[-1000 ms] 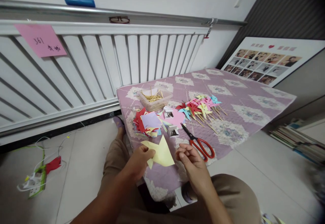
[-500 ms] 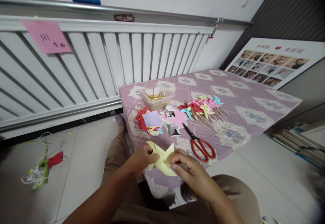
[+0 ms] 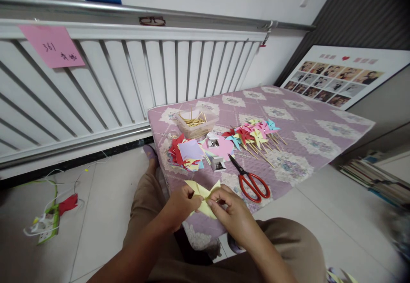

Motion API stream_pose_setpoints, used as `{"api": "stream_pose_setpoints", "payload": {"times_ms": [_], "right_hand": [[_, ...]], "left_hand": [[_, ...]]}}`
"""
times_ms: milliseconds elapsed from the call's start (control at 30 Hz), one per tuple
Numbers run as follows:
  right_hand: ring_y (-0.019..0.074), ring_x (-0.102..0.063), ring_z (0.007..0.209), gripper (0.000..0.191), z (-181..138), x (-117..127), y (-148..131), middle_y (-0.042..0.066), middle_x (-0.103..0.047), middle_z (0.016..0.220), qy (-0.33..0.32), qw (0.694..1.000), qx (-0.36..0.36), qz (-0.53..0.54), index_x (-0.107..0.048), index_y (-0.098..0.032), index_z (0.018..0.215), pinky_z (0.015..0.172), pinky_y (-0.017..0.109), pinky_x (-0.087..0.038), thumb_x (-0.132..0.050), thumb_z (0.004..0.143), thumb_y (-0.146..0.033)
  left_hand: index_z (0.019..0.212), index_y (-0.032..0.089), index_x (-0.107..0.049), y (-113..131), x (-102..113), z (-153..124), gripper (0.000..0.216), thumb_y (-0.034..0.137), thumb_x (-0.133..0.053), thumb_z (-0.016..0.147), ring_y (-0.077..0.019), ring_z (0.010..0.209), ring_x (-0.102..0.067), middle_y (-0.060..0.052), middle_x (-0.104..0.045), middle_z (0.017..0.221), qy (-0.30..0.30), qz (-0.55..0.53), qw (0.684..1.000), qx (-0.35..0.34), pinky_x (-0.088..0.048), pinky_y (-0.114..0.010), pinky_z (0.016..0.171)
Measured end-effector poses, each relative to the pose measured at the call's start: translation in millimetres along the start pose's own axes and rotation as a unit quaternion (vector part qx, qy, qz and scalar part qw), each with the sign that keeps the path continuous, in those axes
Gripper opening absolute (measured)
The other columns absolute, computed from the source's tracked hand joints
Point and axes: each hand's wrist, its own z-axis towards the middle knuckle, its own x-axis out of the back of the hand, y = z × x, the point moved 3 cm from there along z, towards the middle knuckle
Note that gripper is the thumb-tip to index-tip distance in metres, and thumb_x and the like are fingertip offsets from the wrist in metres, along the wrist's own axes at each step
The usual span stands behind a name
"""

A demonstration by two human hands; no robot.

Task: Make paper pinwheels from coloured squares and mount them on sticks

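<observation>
A yellow paper pinwheel [image 3: 207, 209] is held over the near corner of the table, with its points folded toward the middle. My left hand [image 3: 183, 201] pinches it from the left, thumb near the centre. From the right, my right hand [image 3: 226, 204] grips a folded point, fingertips close to the left thumb. Red-handled scissors [image 3: 253, 184] lie just beyond my right hand, blades pointing away to the left. Past the pinwheel sit a stack of coloured paper pieces [image 3: 189, 151] and two small white boxes of metal bits, the nearer box [image 3: 218, 164] by the scissors.
A clear plastic tub [image 3: 200, 130] holds thin wooden sticks. Finished pinwheels on sticks [image 3: 253, 135] lie in a pile to its right. A white radiator [image 3: 166, 69] runs along the wall behind the flowered tablecloth [image 3: 307, 142]. A power strip [image 3: 49, 227] lies on the floor at left.
My right hand has moved left and in toward the centre of the pinwheel, bringing a point inward. Both hands are now closer together. The view has shifted slightly.
</observation>
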Motion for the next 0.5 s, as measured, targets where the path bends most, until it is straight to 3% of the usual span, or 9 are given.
{"api": "stream_pose_setpoints", "payload": {"times_ms": [500], "right_hand": [[0.0164,-0.055,0.069,0.019,3.4,-3.9,3.2,-0.001,-0.054,0.073,0.04,0.998,-0.004,-0.038,-0.05,-0.022,0.066,0.064,0.027,-0.041,-0.055,0.085,-0.021]], "left_hand": [[0.066,0.016,-0.062,-5.6,-3.4,-0.4,0.015,0.031,-0.06,0.065,-0.0104,0.047,-0.042,0.002,-0.055,0.054,0.031,-0.01,0.999,0.026,-0.03,-0.024,0.047]]}}
